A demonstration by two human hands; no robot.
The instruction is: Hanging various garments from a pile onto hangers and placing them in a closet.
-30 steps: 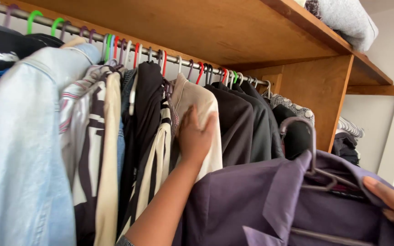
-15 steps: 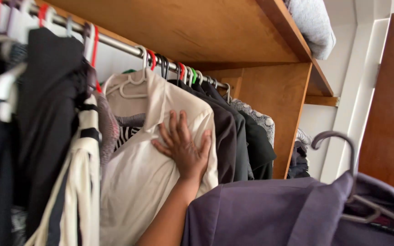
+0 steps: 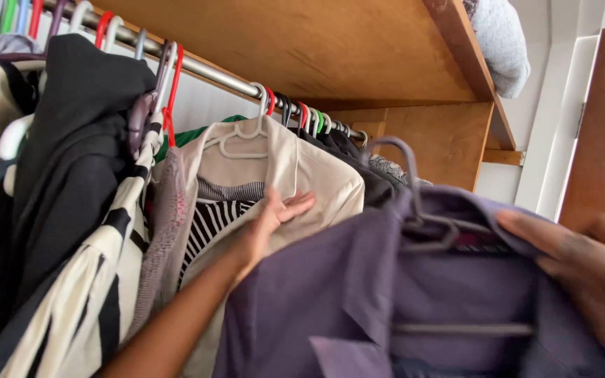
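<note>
Left hand, fingers spread, presses the cream cotton jacket aside. Right hand clamps the purple shirt on its grey plastic hanger at 3 o'clock. Risk: hook misses the steel rail; shirt slides off.

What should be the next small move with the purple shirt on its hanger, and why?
Probably lift the purple shirt so its grey hanger hook reaches the rail. The left hand presses the cream jacket aside, the right hand holds the shirt, and the hook sits below the rail.

Matt purple cloth shirt, glossy metal rail
</note>
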